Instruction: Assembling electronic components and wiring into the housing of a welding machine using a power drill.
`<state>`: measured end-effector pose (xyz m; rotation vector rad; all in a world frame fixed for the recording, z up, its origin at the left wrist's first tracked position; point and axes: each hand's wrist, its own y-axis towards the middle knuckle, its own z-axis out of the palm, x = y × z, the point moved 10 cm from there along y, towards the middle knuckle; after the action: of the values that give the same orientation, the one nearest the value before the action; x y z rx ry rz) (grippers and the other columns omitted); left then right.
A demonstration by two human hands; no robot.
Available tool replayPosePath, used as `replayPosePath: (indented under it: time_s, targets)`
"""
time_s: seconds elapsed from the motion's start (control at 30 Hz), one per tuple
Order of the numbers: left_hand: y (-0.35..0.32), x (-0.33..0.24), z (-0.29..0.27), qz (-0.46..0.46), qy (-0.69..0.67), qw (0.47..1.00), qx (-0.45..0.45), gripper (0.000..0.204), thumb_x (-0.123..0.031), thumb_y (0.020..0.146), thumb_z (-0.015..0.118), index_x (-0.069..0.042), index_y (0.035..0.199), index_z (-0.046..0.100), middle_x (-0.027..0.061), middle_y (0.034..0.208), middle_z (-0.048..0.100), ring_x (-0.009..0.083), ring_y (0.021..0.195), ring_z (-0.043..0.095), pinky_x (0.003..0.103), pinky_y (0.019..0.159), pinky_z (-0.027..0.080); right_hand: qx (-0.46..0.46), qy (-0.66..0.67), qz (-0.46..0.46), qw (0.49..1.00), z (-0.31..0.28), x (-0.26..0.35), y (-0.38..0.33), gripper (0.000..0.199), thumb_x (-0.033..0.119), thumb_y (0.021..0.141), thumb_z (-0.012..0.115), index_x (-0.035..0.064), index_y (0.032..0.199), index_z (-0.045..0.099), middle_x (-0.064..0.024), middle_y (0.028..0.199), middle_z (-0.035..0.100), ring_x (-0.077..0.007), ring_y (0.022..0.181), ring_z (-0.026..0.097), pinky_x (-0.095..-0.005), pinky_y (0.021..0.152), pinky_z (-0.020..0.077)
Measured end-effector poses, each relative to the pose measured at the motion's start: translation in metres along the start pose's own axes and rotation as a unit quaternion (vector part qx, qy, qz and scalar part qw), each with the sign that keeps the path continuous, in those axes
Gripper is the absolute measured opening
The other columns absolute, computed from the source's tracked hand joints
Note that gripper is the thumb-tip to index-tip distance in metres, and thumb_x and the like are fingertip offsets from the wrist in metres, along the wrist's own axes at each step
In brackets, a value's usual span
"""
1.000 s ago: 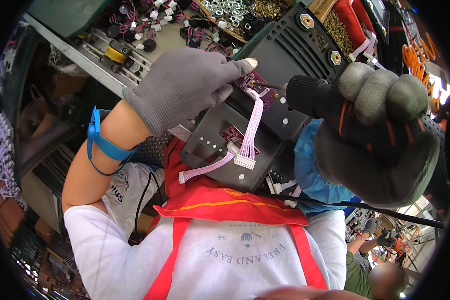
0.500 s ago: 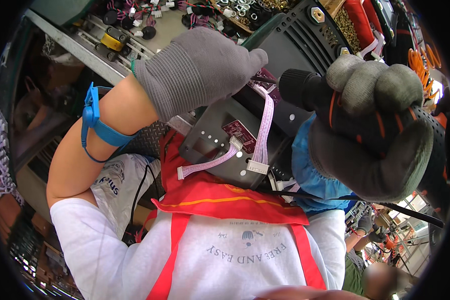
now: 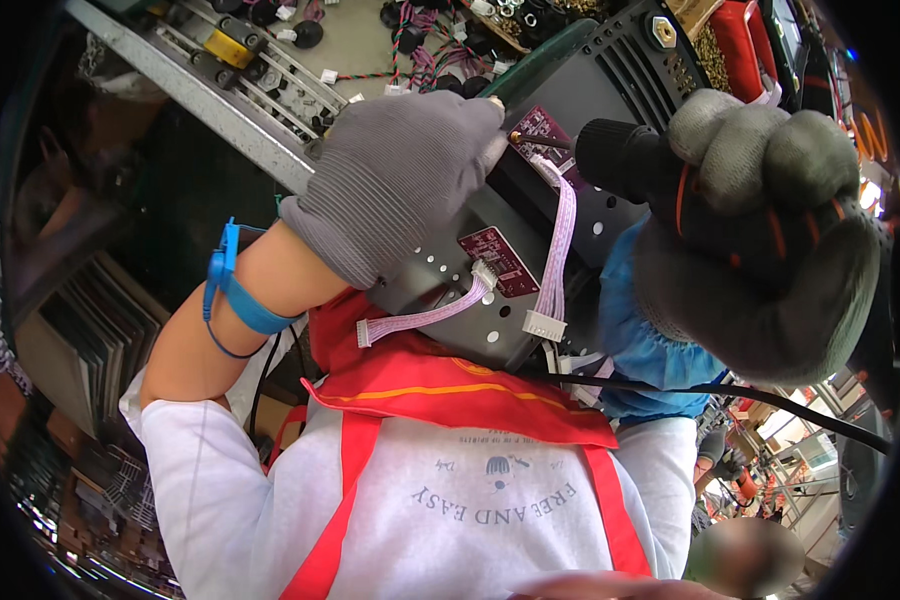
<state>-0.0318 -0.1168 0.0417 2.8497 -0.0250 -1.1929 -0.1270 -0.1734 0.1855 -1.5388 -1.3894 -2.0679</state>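
Note:
My right hand (image 3: 760, 230), in a grey glove, is wrapped around a black power screwdriver (image 3: 620, 155) with orange trim. The screwdriver's thin bit reaches left across the upper purple circuit board (image 3: 544, 128), its brass-coloured tip by the board's left edge. Close beside that tip is my left hand (image 3: 410, 170), also gloved, its fingers curled together; whatever they may hold is hidden. A second purple circuit board (image 3: 500, 262) lies on the black perforated metal panel (image 3: 470, 325). White-and-pink ribbon cables (image 3: 560, 240) with white connectors run from both boards.
Wire bundles (image 3: 420, 50), nuts and brass hardware fill the bench beyond my hands. A metal rail (image 3: 200, 100) borders it on the left, near a yellow-and-black roller part (image 3: 235, 45). A black cable (image 3: 770, 400) passes below my right hand. A person (image 3: 745, 555) is at lower right.
My left hand has drawn back left from the upper board, uncovering more of it and the bit's tip. My right hand still grips the screwdriver, slightly farther right and up in view.

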Motion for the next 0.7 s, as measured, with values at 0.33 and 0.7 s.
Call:
replayPosePath:
  time_s: [0.33,0.7]
  targets:
    - [-0.007,-0.003,0.003,0.017,0.044,0.998,-0.042,0.023,-0.023,0.089,0.060,-0.004,0.101,0.066,0.0142,0.079,0.064,0.0314,0.074,0.063,0.040,0.066,0.049,-0.024,0.046,0.164,0.985,0.011,-0.040,0.010,0.040,0.030,0.096,0.041,-0.0044,0.108,0.058,-0.0122,0.079,0.055,-0.0252,0.067,0.054,-0.0425,0.061,0.0507]
    - [-0.038,0.047,0.013,-0.267,-0.674,0.687,0.051,0.037,-0.015,0.096,0.043,0.006,0.126,0.048,0.0072,0.106,0.057,0.0047,0.075,0.049,0.018,0.062,0.039,-0.069,0.103,0.088,0.988,-0.003,0.017,0.007,0.036,0.033,0.094,0.045,0.0001,0.105,0.055,-0.0090,0.079,0.053,-0.0227,0.070,0.052,-0.0402,0.063,0.0489]
